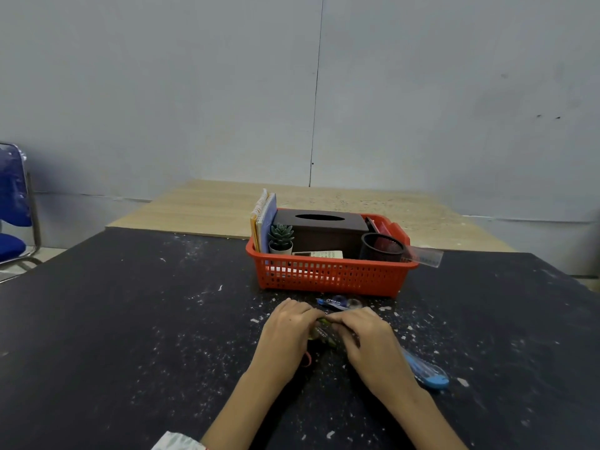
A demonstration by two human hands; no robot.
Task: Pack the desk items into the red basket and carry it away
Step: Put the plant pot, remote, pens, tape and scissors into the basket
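red basket: centre of frame on dark bench, holds notebooks, tissue box, small plant, mesh cup
left hand: fingers curled on small greenish item
right hand: pinches same item
blue pen: lower right, beside right hand

I've got just the one view here, a wide-angle camera worn on the head, looking forward and down over the dark table. It sits close above both hands at the near edge. The red basket lies mid-frame, farther off; the grey wall fills the far upper half.
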